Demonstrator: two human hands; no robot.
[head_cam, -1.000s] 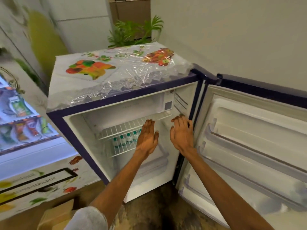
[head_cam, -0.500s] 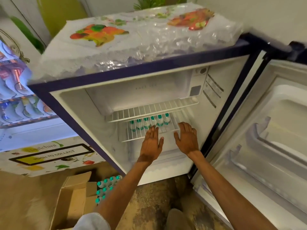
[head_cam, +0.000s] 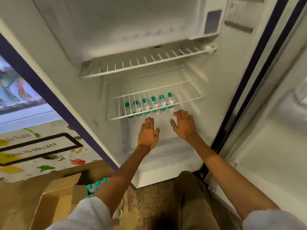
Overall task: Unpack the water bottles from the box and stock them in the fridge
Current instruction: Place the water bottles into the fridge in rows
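Since half a second ago the view has been dropping closer into the fridge point(head_cam: 103, 90), so its top is now out of frame, and both hands have been reaching a little deeper, to just below the front edge of the lower shelf point(head_cam: 191, 95).

The fingers of the left hand point(head_cam: 148, 133) are lying straight and together, palm down, grasping nothing; the fingertips are ending just short of the shelf's front wire. The fingers of the right hand point(head_cam: 183, 125) are also lying straight, slightly spread, released and empty, with the tips near the base of the rightmost bottle. Whether they are touching it cannot be told. The two hands are hovering side by side, a little apart, over the white floor of the compartment.

Six bottles point(head_cam: 150, 105) with green caps are standing in a row at the shelf's front, showing among its wires; whether they are standing on it or under it is unclear. The upper shelf point(head_cam: 146, 62) is sitting above.

Both forearms are stretching in from grey sleeves at the bottom edge. The door point(head_cam: 274, 130) is standing open at right. On the floor at left, the box point(head_cam: 54, 196) is lying open with more bottles in the box point(head_cam: 96, 185) showing green caps behind the left forearm. A vending machine point(head_cam: 33, 146) is standing beyond it.
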